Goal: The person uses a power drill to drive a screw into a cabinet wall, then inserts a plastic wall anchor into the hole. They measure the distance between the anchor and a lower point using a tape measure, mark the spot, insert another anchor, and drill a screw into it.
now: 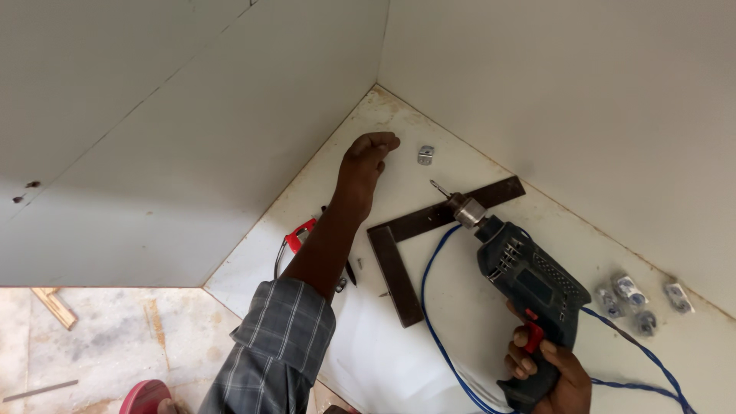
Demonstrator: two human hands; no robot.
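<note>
My right hand [550,374] grips the handle of a dark blue electric drill [523,277], a finger by its red trigger; the bit [439,187] points up-left over a dark steel try square [414,234]. My left hand [365,162] reaches far in toward the corner of the white cabinet panel [460,345]. Its fingers are curled, and whether they hold anything cannot be told. A small metal bracket [425,155] lies just right of that hand. The drill's blue cord [433,307] loops across the panel.
Red-handled pliers [297,236] lie under my left forearm. Several small metal fittings [640,300] sit at the right by the wall. White walls close the corner on both sides. At lower left are a dusty floor, a wood scrap [54,307] and a red object [144,397].
</note>
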